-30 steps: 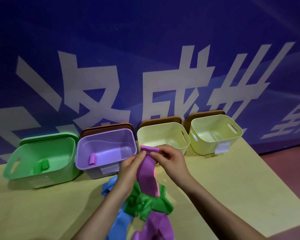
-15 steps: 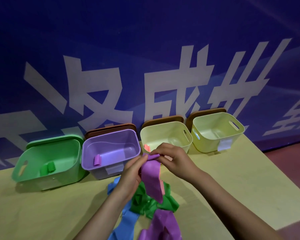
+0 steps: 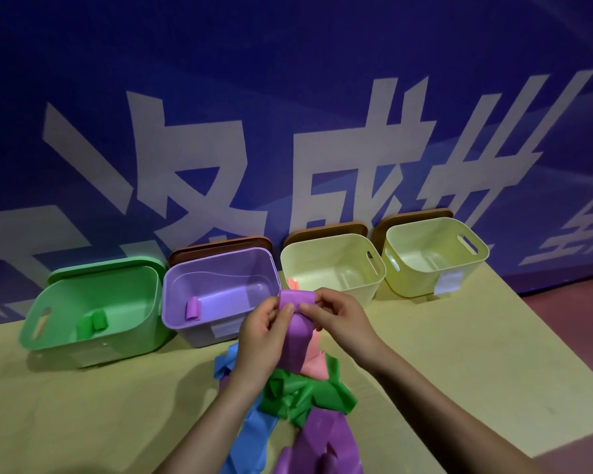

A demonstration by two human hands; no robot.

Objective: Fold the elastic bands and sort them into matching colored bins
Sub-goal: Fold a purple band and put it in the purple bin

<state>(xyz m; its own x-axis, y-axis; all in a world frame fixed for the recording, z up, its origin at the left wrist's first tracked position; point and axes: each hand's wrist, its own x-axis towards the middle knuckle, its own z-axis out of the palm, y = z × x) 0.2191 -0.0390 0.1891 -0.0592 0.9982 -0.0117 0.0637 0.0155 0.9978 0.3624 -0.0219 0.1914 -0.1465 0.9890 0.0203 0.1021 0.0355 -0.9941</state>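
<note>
The bench (image 3: 459, 354) in front of you carries a row of four bins along the back: the green bin (image 3: 93, 302) with one rolled green band (image 3: 95, 323) inside, the purple bin (image 3: 216, 292) with one rolled purple band (image 3: 193, 308) inside, and two pale yellow bins (image 3: 332, 265) (image 3: 435, 254) to the right. Nearer to you lies the loose pile (image 3: 302, 395) of green, blue, pink and purple bands waiting to be sorted.

You hold the purple strip (image 3: 297, 323) up over that pile, just in front of the purple bin. Your left hand (image 3: 264, 333) and right hand (image 3: 339, 319) both pinch its top edge, fingers curled tight on the folded end, while the rest of it hangs down toward the pile.

By the look of it, you are at the start of folding this band, with most of its length still loose. Your next move calls for turning the pinched end over onto itself again and again, keeping the edges lined up, until the hanging tail is taken in. Then it belongs in the purple bin, beside the roll already there.
</note>
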